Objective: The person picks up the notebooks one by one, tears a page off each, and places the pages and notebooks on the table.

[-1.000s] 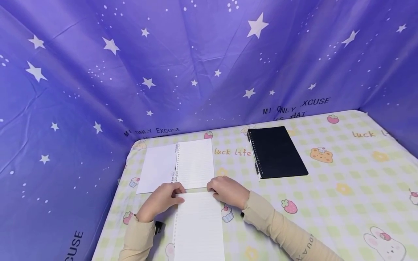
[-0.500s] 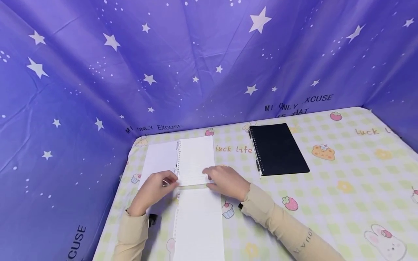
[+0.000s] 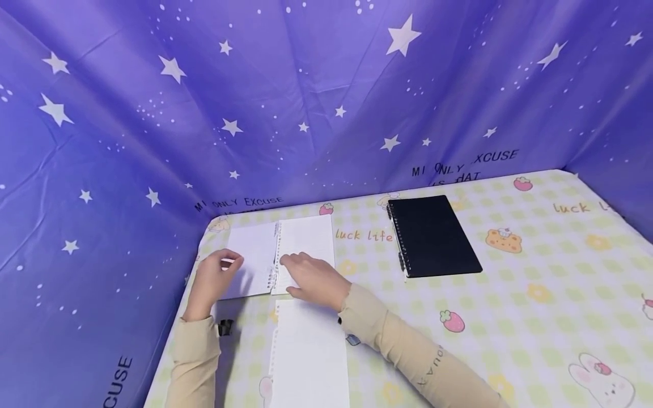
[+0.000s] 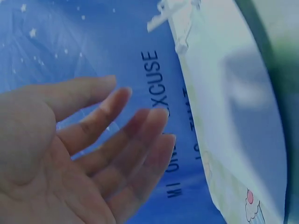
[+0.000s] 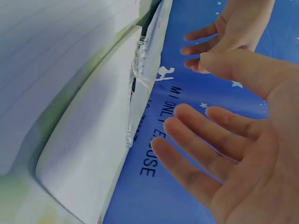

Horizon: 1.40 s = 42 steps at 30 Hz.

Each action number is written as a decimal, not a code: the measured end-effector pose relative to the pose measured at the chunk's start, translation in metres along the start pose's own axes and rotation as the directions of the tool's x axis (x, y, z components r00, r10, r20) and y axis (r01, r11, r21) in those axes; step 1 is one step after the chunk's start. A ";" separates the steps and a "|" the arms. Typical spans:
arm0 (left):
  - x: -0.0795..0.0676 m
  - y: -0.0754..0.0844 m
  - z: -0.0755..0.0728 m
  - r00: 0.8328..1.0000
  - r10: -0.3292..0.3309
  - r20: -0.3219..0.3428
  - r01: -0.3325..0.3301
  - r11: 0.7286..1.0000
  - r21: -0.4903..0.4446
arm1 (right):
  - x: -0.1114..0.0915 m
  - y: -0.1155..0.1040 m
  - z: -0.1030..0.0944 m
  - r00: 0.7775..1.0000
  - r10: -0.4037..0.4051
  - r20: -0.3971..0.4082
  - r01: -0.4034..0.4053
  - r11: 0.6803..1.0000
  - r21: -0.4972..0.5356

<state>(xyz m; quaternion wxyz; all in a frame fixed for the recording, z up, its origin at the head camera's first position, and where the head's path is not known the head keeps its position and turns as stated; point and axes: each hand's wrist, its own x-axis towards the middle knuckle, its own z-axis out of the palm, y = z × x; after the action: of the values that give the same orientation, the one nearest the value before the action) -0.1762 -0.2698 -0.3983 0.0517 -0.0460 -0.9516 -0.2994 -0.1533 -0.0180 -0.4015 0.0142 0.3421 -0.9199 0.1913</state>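
Observation:
A ring-binder notebook lies spread on the table, with its white inside cover (image 3: 252,243) on the left and a stack of lined pages (image 3: 308,238) on the right. Metal rings (image 3: 272,277) show between the two halves. My left hand (image 3: 211,277) hovers over the cover's outer side, its fingers loosely bent and holding nothing in the left wrist view. Above the lined pages, close to the rings, is my right hand (image 3: 316,280); the right wrist view shows its fingers spread apart with nothing in them. Nearer me lies loose punched lined paper (image 3: 311,351).
A black ring-bound notebook (image 3: 433,235) lies closed to the right on the checked tablecloth (image 3: 561,294). A purple star-patterned curtain (image 3: 306,85) hangs behind the table and along its sides.
Both hands have left the top corners of the loose lined paper. My left hand has moved left and away from me, over the cover; the right has moved left over the notebook's pages.

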 end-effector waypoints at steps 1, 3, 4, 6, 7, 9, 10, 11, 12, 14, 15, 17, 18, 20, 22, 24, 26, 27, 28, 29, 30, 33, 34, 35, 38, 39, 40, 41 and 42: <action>0.001 -0.002 -0.002 1.000 -0.028 -0.007 0.028 1.000 -0.005 | 0.003 -0.002 0.003 1.000 0.000 0.000 0.000 1.000 -0.021; 0.002 -0.006 -0.005 0.995 -0.094 -0.032 0.093 0.996 -0.015 | 0.009 -0.005 0.008 1.000 0.004 0.007 -0.003 0.998 -0.058; 0.002 -0.008 -0.006 0.990 -0.131 -0.055 0.130 0.991 -0.020 | 0.011 -0.006 0.010 1.000 0.006 0.012 -0.005 0.998 -0.067; 0.000 -0.013 -0.007 0.972 -0.207 -0.111 0.205 0.978 -0.027 | 0.015 -0.009 0.015 1.000 0.010 0.030 -0.008 0.997 -0.075; -0.001 -0.015 -0.007 0.961 -0.241 -0.138 0.240 0.970 -0.026 | 0.016 -0.011 0.016 0.999 0.011 0.040 -0.008 0.997 -0.080; -0.002 -0.021 -0.005 0.942 -0.288 -0.170 0.288 0.957 -0.025 | 0.018 -0.013 0.019 0.998 0.014 0.057 -0.009 0.996 -0.086; -0.003 -0.023 -0.005 0.936 -0.305 -0.174 0.306 0.952 -0.020 | 0.019 -0.014 0.021 0.998 0.015 0.062 -0.010 0.996 -0.087; -0.004 -0.026 -0.004 0.934 -0.315 -0.169 0.318 0.948 -0.013 | 0.021 -0.015 0.022 0.998 0.015 0.064 -0.009 0.996 -0.090; -0.004 -0.029 -0.003 0.933 -0.321 -0.161 0.324 0.946 -0.007 | 0.022 -0.015 0.023 0.998 0.015 0.065 -0.009 0.996 -0.093; -0.004 -0.034 -0.002 0.934 -0.329 -0.138 0.332 0.943 -0.002 | 0.025 -0.016 0.026 0.998 0.013 0.069 -0.007 0.995 -0.098; -0.004 -0.036 -0.001 0.934 -0.333 -0.128 0.336 0.942 0.002 | 0.026 -0.017 0.027 0.997 0.013 0.073 -0.006 0.995 -0.097; -0.005 -0.040 0.000 0.932 -0.345 -0.116 0.348 0.938 0.007 | 0.029 -0.018 0.030 0.996 0.018 0.085 -0.010 0.996 -0.093; -0.005 -0.041 0.001 0.929 -0.353 -0.112 0.356 0.934 0.007 | 0.030 -0.019 0.032 0.995 0.024 0.095 -0.015 0.996 -0.093; -0.005 -0.044 0.002 0.924 -0.366 -0.109 0.369 0.929 0.007 | 0.032 -0.020 0.035 0.993 0.037 0.112 -0.026 0.995 -0.100; -0.005 -0.046 0.003 0.919 -0.379 -0.110 0.381 0.924 0.002 | 0.033 -0.021 0.038 0.992 0.052 0.112 -0.039 0.993 -0.112; -0.004 -0.048 0.004 0.916 -0.386 -0.111 0.388 0.922 -0.004 | 0.036 -0.022 0.041 0.994 0.056 0.099 -0.043 0.990 -0.135; -0.003 -0.049 0.004 0.915 -0.389 -0.110 0.390 0.921 -0.011 | 0.040 -0.023 0.043 0.995 0.059 0.077 -0.046 0.986 -0.160; -0.002 -0.049 0.004 0.915 -0.388 -0.109 0.389 0.921 -0.014 | 0.042 -0.024 0.044 0.996 0.061 0.065 -0.049 0.984 -0.172; -0.001 -0.049 0.005 0.915 -0.387 -0.110 0.388 0.921 -0.014 | 0.044 -0.024 0.045 0.996 0.067 0.055 -0.056 0.981 -0.184; 0.000 -0.049 0.005 0.916 -0.387 -0.111 0.388 0.922 -0.016 | 0.046 -0.025 0.047 0.996 0.074 0.048 -0.064 0.980 -0.191; 0.000 -0.049 0.005 0.916 -0.386 -0.112 0.387 0.922 -0.018 | 0.048 -0.025 0.048 0.996 0.084 0.044 -0.073 0.977 -0.200; 0.002 -0.049 0.006 0.915 -0.386 -0.115 0.387 0.922 -0.017 | 0.053 -0.026 0.053 0.993 0.115 0.042 -0.104 0.971 -0.213; 0.002 -0.050 0.007 0.914 -0.389 -0.116 0.390 0.921 -0.017 | 0.054 -0.027 0.055 0.992 0.121 0.042 -0.110 0.970 -0.217; 0.003 -0.050 0.007 0.913 -0.392 -0.115 0.392 0.920 -0.018 | 0.054 -0.027 0.056 0.991 0.125 0.043 -0.113 0.969 -0.221; 0.004 -0.051 0.009 0.918 -0.384 -0.103 0.384 0.923 -0.015 | 0.055 -0.029 0.059 0.992 0.122 0.039 -0.110 0.967 -0.231; 0.005 -0.052 0.010 0.920 -0.380 -0.096 0.381 0.925 -0.014 | 0.055 -0.029 0.059 0.992 0.118 0.038 -0.106 0.965 -0.238; 0.005 -0.052 0.010 0.923 -0.374 -0.090 0.374 0.927 -0.013 | 0.055 -0.030 0.060 0.993 0.113 0.034 -0.101 0.964 -0.246; 0.005 -0.052 0.010 0.925 -0.371 -0.084 0.371 0.929 -0.014 | 0.055 -0.030 0.060 0.994 0.107 0.029 -0.096 0.964 -0.247; 0.005 -0.053 0.010 0.926 -0.369 -0.078 0.369 0.929 -0.016 | 0.055 -0.031 0.061 0.995 0.100 0.022 -0.092 0.965 -0.247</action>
<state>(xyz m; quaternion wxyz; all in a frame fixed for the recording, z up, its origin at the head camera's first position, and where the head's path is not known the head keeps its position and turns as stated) -0.1883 -0.3066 -0.4360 0.0324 0.1458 -0.9404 -0.3056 -0.1697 -0.0956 -0.4387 0.0313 0.2960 -0.9521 0.0702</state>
